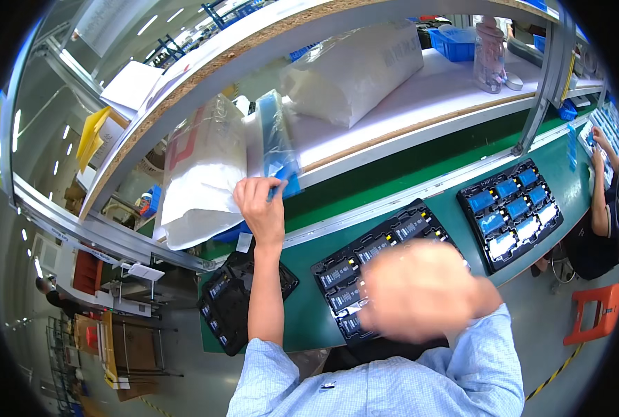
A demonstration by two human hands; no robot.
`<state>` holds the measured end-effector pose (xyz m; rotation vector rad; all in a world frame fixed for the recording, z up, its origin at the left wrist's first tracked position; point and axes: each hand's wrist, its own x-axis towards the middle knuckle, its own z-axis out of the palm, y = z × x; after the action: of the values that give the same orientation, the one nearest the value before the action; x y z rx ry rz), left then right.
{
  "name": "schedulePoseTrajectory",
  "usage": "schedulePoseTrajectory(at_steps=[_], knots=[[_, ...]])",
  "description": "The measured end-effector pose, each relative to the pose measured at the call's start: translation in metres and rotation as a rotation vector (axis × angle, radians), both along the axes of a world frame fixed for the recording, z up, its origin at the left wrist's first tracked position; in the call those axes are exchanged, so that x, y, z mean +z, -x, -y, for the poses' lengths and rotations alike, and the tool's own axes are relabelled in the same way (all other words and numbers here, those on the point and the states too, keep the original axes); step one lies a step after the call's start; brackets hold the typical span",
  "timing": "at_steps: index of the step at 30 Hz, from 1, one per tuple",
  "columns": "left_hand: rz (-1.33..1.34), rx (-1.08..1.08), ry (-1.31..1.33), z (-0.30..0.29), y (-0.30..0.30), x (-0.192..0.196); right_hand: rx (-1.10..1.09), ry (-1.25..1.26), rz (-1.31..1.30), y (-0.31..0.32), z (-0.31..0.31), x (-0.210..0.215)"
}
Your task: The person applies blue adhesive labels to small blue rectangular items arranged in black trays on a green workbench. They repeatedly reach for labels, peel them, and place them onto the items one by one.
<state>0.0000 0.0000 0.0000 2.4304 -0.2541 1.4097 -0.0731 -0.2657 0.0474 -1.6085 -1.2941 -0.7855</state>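
Observation:
My left hand [261, 212] reaches up to the front edge of the shelf, its fingertips pinching a small piece of blue film [276, 186]. Right behind it lies a clear plastic bag with blue sheets [275, 135] inside. Smeared by motion, my right hand [421, 292] is over the middle black tray [318, 267], and its fingers cannot be made out. Dark, flat battery-like blocks [339, 275] fill that tray, partly hidden by the hand. To the right, another black tray [494, 258] carries blocks with blue faces [505, 188]. At the left, a black tray [236, 340] holds a few dark blocks.
White plastic sacks [208, 163] and a translucent bottle [489, 59] stand on the shelf [379, 132] above the green bench [295, 316]. A metal post [542, 90] rises at the right. Beyond, a co-worker's hands [598, 149] are at the bench, near an orange stool [593, 313].

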Motion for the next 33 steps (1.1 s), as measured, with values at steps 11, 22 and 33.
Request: schedulePoseTrajectory(at_steps=[11,22,33], knots=[[-0.025,-0.094,-0.04,-0.005,-0.007,-0.003,-0.256,0.147,0.161,-0.111,-0.102,-0.041],[0.1,-0.435,0.501,0.0,-0.017,-0.013,-0.113,-0.198,-0.28,-0.084,-0.088,-0.04],[-0.134,-0.286,0.316,-0.018,-0.025,-0.013,1.474,-0.392,-0.842,0.015,0.007,0.004]])
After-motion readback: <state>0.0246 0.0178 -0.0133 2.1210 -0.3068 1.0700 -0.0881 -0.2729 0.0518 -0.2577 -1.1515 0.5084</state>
